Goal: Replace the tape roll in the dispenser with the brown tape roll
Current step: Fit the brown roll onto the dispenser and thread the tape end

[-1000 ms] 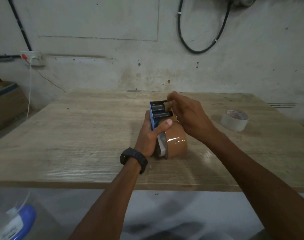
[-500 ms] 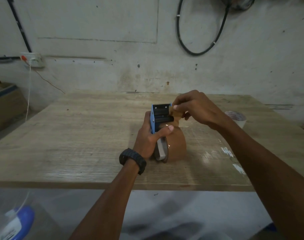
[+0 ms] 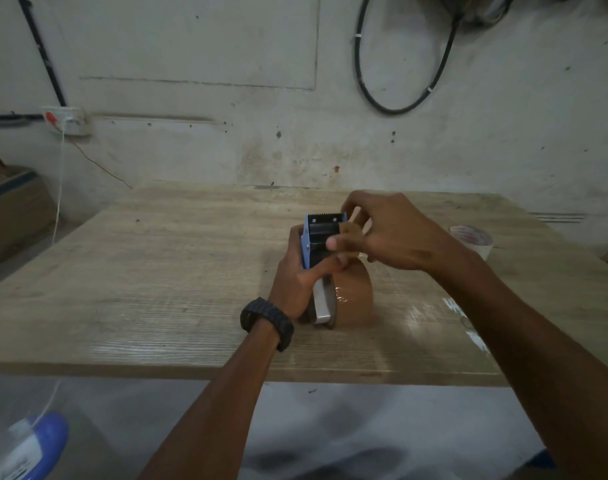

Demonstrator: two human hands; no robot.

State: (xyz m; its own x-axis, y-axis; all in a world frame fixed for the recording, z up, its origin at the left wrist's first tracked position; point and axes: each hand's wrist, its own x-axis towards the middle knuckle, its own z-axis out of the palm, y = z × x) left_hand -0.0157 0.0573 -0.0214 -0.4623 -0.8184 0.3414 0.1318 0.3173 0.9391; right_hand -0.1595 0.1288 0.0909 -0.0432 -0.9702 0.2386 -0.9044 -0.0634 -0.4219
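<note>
The dispenser (image 3: 321,244) is being held upright on the table (image 3: 164,271) by the left hand (image 3: 297,278), which is wrapped around its body from the left, thumb pressed across the near side. The brown tape roll (image 3: 353,294) is already seated in the dispenser, just below and to the right of that hand, its lower edge resting on the table. The free end of the tape (image 3: 349,227) is being pinched between the thumb and fingers of the right hand (image 3: 385,233), which is arched over the dispenser's head from the right, just beside the toothed blade (image 3: 325,215).

The roll is judged to be light and stiff, with a glossy, slippery back; it is best steadied by its outer rim or through the dispenser frame. The loose strip is thin, limp and sticky on one face, so it is likely to fold onto itself or cling to the fingers; it is best gripped at its very end, by the edges. The blade's teeth look sharp and are being kept clear of the fingertips.

Both wrists are being held above the table edge, forearms converging. An old pale roll (image 3: 475,239) is lying well off to the right of the right hand.
</note>
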